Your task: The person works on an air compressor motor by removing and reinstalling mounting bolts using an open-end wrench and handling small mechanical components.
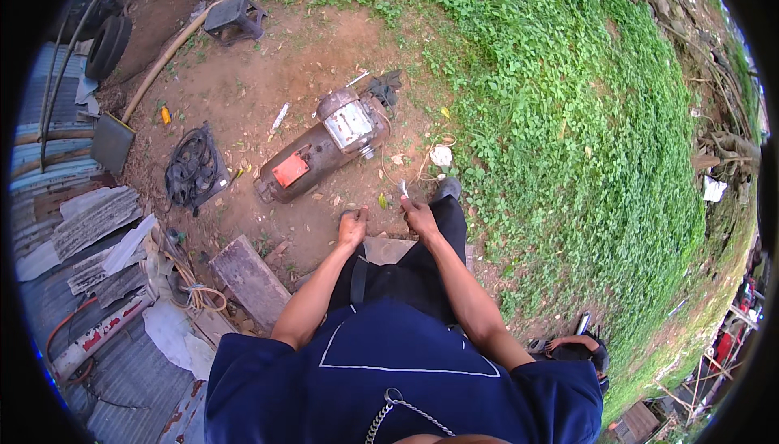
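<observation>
My right hand (419,218) is closed around a slim silvery piece, likely metal (403,188), whose tip points away from me; its exact kind is too small to tell. Beside it, my left hand (353,227) has its fingers curled in, and whatever they hold, if anything, is hidden. Just beyond both hands a rusty brown cylindrical tank (280,164) lies on the dirt, apart from them. On it sit an orange-red box (290,170) and a motor-like housing with a silvery cover (347,125). A thin tan cord (422,170) loops on the ground near my right hand.
A white crumpled item (441,155) lies by my shoe (447,190). Left of the tank are coiled black cables (193,167), a yellow bottle (166,115) and a dark plastic stool (234,20). Boards (251,280) and corrugated sheets lie left; a person (578,348) is at lower right.
</observation>
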Demonstrator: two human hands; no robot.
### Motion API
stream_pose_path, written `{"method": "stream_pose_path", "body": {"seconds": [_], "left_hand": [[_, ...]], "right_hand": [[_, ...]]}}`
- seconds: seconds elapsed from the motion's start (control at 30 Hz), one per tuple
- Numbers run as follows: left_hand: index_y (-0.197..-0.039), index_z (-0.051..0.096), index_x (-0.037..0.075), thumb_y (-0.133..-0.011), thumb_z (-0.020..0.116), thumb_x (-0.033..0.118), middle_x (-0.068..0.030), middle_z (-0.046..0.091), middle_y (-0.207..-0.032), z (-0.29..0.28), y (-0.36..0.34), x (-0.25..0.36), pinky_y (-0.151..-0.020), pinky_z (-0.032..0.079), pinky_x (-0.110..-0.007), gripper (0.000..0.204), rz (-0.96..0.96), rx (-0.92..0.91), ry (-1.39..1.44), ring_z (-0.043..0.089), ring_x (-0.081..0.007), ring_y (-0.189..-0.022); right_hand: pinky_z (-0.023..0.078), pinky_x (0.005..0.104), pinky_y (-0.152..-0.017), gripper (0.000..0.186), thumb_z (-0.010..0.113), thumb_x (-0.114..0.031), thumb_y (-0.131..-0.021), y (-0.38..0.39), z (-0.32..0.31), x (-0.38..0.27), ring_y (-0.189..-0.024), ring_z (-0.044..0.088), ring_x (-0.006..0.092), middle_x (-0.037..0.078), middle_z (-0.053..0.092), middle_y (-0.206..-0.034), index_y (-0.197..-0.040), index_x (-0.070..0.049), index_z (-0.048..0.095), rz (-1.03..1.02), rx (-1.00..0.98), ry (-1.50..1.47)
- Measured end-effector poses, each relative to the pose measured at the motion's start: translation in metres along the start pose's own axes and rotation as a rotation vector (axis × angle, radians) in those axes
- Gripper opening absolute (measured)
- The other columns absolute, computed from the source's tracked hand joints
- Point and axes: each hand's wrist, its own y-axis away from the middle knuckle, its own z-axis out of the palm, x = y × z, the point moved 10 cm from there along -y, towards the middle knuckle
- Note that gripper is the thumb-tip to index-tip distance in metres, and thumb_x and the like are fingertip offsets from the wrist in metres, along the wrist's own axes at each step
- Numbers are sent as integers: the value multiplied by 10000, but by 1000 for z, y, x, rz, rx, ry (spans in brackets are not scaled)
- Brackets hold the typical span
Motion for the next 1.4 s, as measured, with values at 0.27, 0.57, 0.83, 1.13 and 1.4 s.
{"method": "stream_pose_path", "body": {"seconds": [0.27,0.57,0.83,1.13,1.4], "left_hand": [[-697,584,40,-899,551,445,-31,532,-594,3,-59,52,-448,372,-290,454,-84,485,306,484,-107,-532],[-988,626,-12,-811,678,222,-95,649,-806,115,-69,185,-617,469,-283,298,9,708,424,578,-137,-658],[-1036,623,-4,-871,617,233,-46,623,-787,129,-94,203,-507,423,-258,289,-172,867,888,559,-110,-612],[-1041,593,38,-872,598,245,-48,641,-835,173,-173,178,-484,410,-282,268,-584,865,1416,578,-136,-631],[-1084,587,47,-891,591,320,-41,649,-912,150,-190,240,-621,457,-287,335,-499,1031,1628,599,-133,-726]], "right_hand": [[413,339,-534,532,519,-544,-888,-57,-146,-125,-560,524,173,48,514,-592,-837,-41,684,-194,-79,463],[218,240,-359,412,530,-451,-929,-107,-345,-243,-402,275,63,-46,374,-566,-906,-48,610,-16,-39,249],[212,228,-352,400,514,-450,-942,-179,-331,-354,-397,250,48,-52,371,-570,-931,-60,604,25,-138,409],[217,220,-355,393,525,-443,-940,-266,-194,-513,-407,274,48,-43,383,-566,-980,-61,608,-25,-245,827],[258,229,-372,448,491,-491,-941,-280,-30,-596,-424,292,62,-37,368,-570,-877,-52,555,-124,-524,1267]]}}
